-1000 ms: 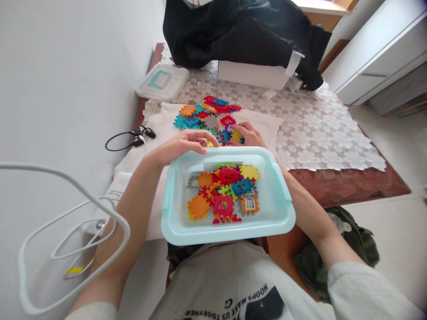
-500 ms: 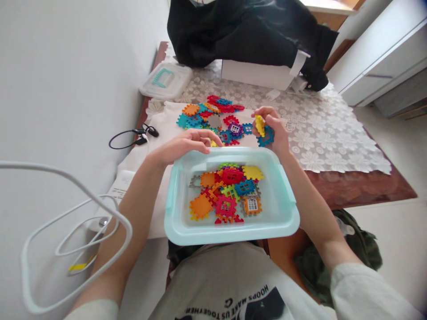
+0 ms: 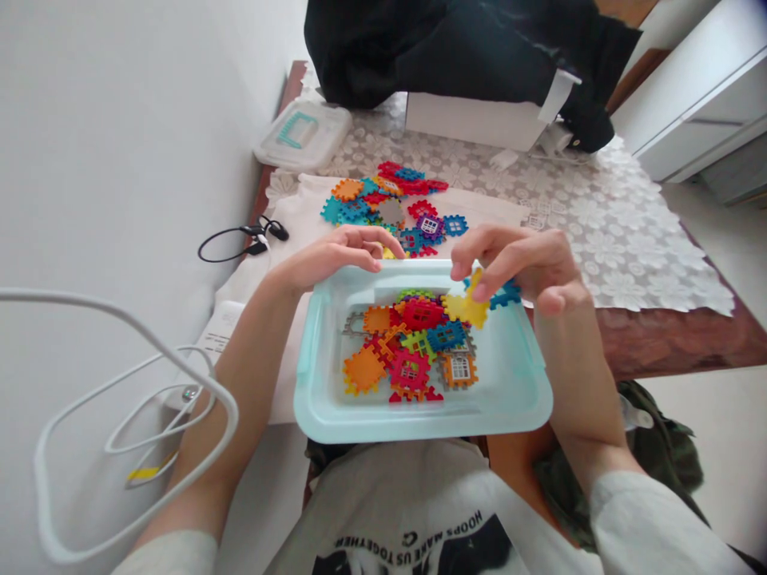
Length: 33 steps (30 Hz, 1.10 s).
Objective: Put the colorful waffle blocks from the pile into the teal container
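Item, as I log it: right hand (image 3: 527, 267), fingers pinched on a yellow tile (image 3: 474, 297) and a blue tile (image 3: 503, 295) (both toothed plastic squares), held over the far right corner of the pale blue bin (image 3: 521, 399). Left hand (image 3: 335, 255) curled loosely on the bin's far rim, gripping nothing else. Loose tiles (image 3: 389, 208) lie on the counter (image 3: 599, 231) just beyond both hands; more tiles (image 3: 407, 351) sit inside the bin.

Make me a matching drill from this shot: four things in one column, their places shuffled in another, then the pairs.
1. right hand
2. left hand
3. box lid
4. black cable

a. far left of the table, by the wall
b. on the bin's far rim
c. left table edge, beside the white cloth
d. over the bin, holding yellow and blue pieces

Pairs: 1-d, 2-b, 3-a, 4-c
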Motion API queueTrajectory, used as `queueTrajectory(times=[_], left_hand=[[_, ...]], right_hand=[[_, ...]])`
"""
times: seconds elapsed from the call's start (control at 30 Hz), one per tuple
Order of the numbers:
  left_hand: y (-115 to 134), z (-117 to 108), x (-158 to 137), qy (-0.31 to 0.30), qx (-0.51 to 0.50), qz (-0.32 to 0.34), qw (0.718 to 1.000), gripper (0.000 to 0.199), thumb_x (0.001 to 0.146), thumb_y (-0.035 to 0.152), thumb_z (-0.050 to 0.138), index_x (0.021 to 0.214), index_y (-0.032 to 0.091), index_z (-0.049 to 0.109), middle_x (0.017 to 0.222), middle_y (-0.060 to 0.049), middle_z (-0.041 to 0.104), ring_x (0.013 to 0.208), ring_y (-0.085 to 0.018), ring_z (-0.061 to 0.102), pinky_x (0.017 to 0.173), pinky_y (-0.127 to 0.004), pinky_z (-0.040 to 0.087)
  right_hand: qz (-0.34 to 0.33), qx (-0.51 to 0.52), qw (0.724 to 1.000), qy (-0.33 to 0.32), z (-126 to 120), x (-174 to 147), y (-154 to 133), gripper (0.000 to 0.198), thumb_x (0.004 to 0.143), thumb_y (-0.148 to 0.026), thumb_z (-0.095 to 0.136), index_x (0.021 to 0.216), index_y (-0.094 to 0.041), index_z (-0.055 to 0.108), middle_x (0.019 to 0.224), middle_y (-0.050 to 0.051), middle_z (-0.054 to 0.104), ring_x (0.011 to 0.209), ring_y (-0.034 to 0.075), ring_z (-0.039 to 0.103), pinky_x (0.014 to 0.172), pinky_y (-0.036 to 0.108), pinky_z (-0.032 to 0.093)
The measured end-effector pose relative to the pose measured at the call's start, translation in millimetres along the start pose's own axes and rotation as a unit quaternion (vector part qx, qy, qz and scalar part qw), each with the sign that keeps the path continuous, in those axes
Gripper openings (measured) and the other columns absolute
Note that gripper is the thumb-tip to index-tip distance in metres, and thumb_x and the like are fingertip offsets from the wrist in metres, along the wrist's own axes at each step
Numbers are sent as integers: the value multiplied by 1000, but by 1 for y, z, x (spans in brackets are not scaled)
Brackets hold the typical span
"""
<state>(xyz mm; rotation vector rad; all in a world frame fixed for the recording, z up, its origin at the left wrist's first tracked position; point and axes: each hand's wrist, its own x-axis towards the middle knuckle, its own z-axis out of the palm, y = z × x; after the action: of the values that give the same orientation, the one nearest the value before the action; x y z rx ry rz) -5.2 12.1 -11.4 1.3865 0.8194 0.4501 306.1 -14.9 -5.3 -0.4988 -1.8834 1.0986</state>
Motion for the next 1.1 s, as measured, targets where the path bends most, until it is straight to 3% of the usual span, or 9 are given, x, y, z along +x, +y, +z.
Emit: queueTrajectory(times=[0.07, 0.13, 0.2, 0.3, 0.4, 0.53, 0.67, 0.83, 1.1], left_hand=[[1, 1, 0, 6, 1, 0, 1000, 32, 78, 26, 79, 109, 18, 79, 70, 3, 48, 61, -12, 42, 55, -25, 30], [1, 2, 0, 11, 0, 3, 1000, 31, 77, 26, 78, 107, 18, 80, 69, 3, 46, 61, -12, 40, 55, -25, 29], [2, 2, -1, 12, -3, 2, 1000, 31, 76, 25, 78, 106, 18, 80, 69, 3, 46, 60, -12, 39, 55, -25, 29], [3, 4, -1, 13, -2, 0, 1000, 31, 75, 25, 79, 105, 18, 80, 69, 3, 46, 61, -12, 40, 55, -25, 28], [3, 4, -1, 14, -5, 0, 1000, 32, 76, 26, 79, 106, 18, 80, 68, 4, 45, 60, -12, 39, 55, -26, 28], [3, 6, -2, 8, -12, -1, 1000, 32, 76, 26, 80, 107, 17, 79, 69, 4, 46, 60, -12, 40, 54, -25, 29], [4, 6, -2, 1, -13, 4, 1000, 31, 76, 26, 80, 106, 17, 79, 70, 4, 47, 61, -12, 42, 54, -25, 30], [4, 5, -2, 1, -8, 4, 1000, 31, 76, 25, 79, 106, 18, 79, 71, 3, 51, 62, -13, 43, 56, -25, 32], [6, 7, -2, 11, -2, 6, 1000, 31, 74, 25, 79, 103, 17, 79, 71, 3, 50, 62, -13, 43, 56, -25, 31]], right_hand=[[5, -32, 999, 40, -2, 0, 1, 60, 83, -94, 58, 75, -38, 79, 89, 6, 72, 91, 32, 73, 89, 60, 65], [24, -88, 985, 143, -7, 1, 12, 74, 94, -95, 33, 87, -37, 78, 97, 8, 73, 100, 32, 75, 97, 63, 63], [91, -181, 960, 192, -14, 3, 34, 84, 101, -90, 16, 112, -35, 78, 115, 10, 75, 115, 33, 74, 102, 63, 61], [153, -289, 937, 121, -20, 1, 77, 66, 105, -79, 41, 149, -36, 63, 151, 9, 68, 141, 36, 63, 115, 62, 55], [196, -390, 899, 26, -15, -3, 113, 81, 93, -66, 75, 163, -32, 52, 178, 11, 42, 163, 46, 38, 127, 73, 39], [211, -409, 885, -70, -5, -4, 127, 61, 97, -48, 75, 154, -31, 62, 174, 10, 48, 157, 43, 47, 130, 68, 38], [199, -422, 884, -41, -2, -2, 122, 38, 96, -47, 75, 132, -38, 71, 152, 8, 67, 139, 39, 60, 123, 61, 48], [169, -446, 879, -5, -1, -4, 128, 44, 92, -49, 79, 128, -25, 69, 159, 15, 60, 141, 41, 57, 120, 59, 49], [162, -406, 899, -12, -4, -4, 134, 36, 93, -55, 75, 117, -29, 72, 138, 14, 72, 130, 37, 60, 119, 56, 48]])
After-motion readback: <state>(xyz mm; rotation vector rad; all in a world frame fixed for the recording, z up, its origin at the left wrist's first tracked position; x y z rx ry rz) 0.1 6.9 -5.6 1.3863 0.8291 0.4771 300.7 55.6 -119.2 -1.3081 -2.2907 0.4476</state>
